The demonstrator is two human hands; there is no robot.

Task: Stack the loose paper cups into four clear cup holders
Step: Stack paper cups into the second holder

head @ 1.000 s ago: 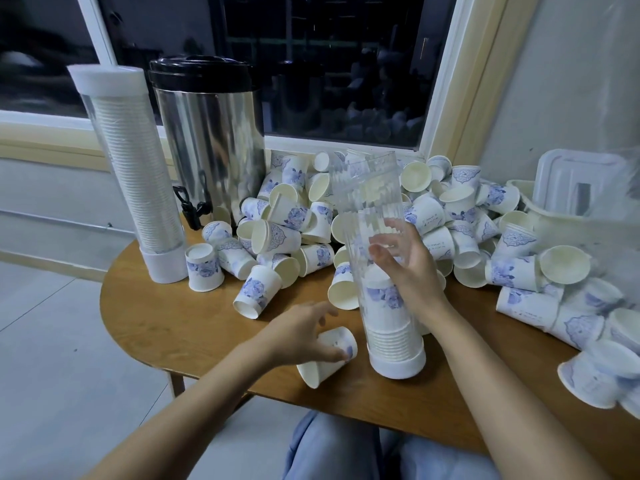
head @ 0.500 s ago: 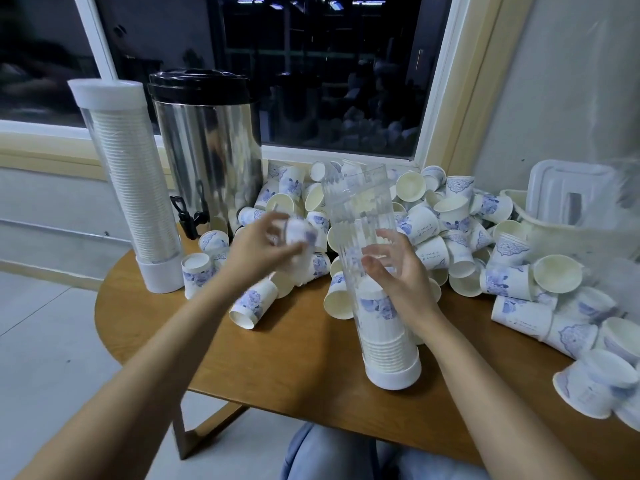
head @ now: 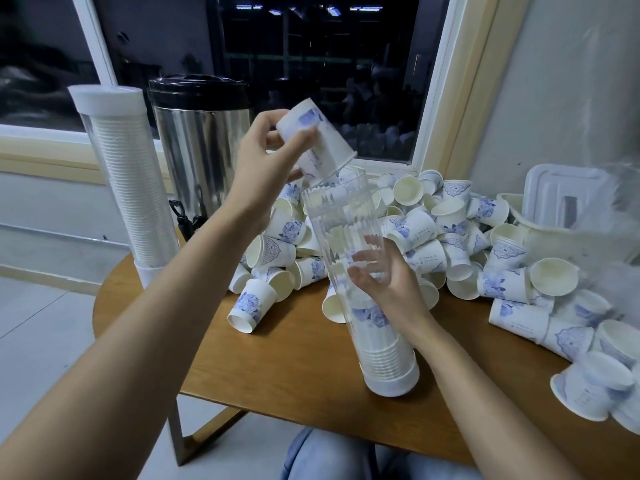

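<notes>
A clear cup holder [head: 341,233] stands upright on the wooden table [head: 277,362], with a short stack of cups in its white base. My left hand [head: 263,161] grips a white paper cup with blue print [head: 317,143], mouth down and tilted, just above the holder's open top. My right hand [head: 384,282] curls round the holder's middle and steadies it. A big pile of loose cups [head: 450,237] lies behind and to the right. A second holder [head: 128,185], full and capped, stands at the far left.
A steel drink urn with a black lid [head: 201,147] stands by the window behind the left holder. A white plastic bin with a lid [head: 561,216] sits at the back right. More cups [head: 588,382] lie near the table's right front edge.
My left hand picked a cup off the table near the front edge and lifted it up and right, to just above the holder's mouth. My right hand stayed on the holder.
</notes>
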